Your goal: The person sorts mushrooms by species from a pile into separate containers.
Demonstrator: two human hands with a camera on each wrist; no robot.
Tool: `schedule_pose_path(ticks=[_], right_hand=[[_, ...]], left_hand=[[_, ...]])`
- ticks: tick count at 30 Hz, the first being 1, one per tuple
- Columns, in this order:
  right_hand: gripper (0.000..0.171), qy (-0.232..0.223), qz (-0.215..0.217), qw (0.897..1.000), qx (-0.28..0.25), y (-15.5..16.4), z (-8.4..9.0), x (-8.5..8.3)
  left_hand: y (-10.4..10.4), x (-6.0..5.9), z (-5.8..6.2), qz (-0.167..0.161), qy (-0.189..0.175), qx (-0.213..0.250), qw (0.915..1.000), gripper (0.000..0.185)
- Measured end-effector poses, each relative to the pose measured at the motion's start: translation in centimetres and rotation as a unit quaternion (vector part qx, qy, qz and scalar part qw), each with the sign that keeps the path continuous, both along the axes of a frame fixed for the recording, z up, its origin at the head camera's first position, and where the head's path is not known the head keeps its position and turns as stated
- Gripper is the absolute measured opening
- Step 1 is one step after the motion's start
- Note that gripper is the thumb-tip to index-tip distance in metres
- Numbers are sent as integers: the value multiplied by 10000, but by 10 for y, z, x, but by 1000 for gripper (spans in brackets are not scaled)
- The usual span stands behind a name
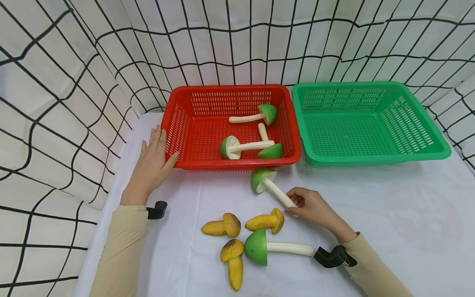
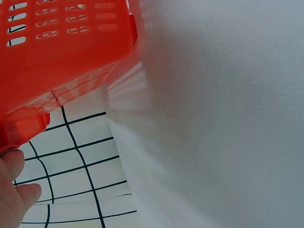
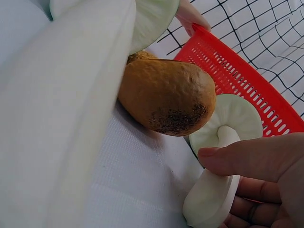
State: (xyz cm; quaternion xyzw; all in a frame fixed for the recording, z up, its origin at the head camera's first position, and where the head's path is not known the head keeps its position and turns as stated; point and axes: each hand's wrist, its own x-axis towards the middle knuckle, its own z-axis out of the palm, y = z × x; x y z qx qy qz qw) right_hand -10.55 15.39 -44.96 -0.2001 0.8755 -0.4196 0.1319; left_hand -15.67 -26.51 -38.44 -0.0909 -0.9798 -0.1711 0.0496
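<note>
My right hand (image 1: 309, 208) pinches the white stem of a toy mushroom (image 1: 276, 192) with a green cap. In the right wrist view, the thumb (image 3: 218, 161) lies across that stem, and the cap points toward the red basket (image 1: 231, 163). At the basket's left end, my left hand (image 1: 150, 165) rests against the side, with its fingers stretched along the rim and its thumb at the front corner. Inside the basket lie several green-capped mushrooms (image 1: 250, 146). Another green-capped mushroom (image 1: 256, 247) lies on the white cloth below my right hand.
Yellow mushrooms lie on the cloth: one (image 1: 222, 225) at left, one (image 1: 265, 222) near my right fingertips, one (image 1: 233, 264) at the front. A green basket (image 1: 371, 159) stands right of the red one. Black-checked white curtain (image 1: 237, 45) encloses the back and left.
</note>
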Motion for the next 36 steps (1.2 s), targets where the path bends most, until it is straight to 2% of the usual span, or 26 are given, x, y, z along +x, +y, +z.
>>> schedule_pose_path(ticks=[10, 20, 26, 36], right_hand=[[26, -147, -73, 9992, -372, 2, 1, 2], [27, 178, -200, 9977, -617, 4, 8, 4], [28, 317, -95, 9956, -876, 8, 15, 5], [27, 649, 138, 9935, -919, 10, 23, 6]], left_hand=[[0, 0, 0, -12, -20, 38, 10000, 73], [0, 0, 1, -15, -48, 38, 10000, 73], [1, 1, 2, -43, -14, 67, 10000, 73], [1, -1, 2, -26, -19, 63, 10000, 73]])
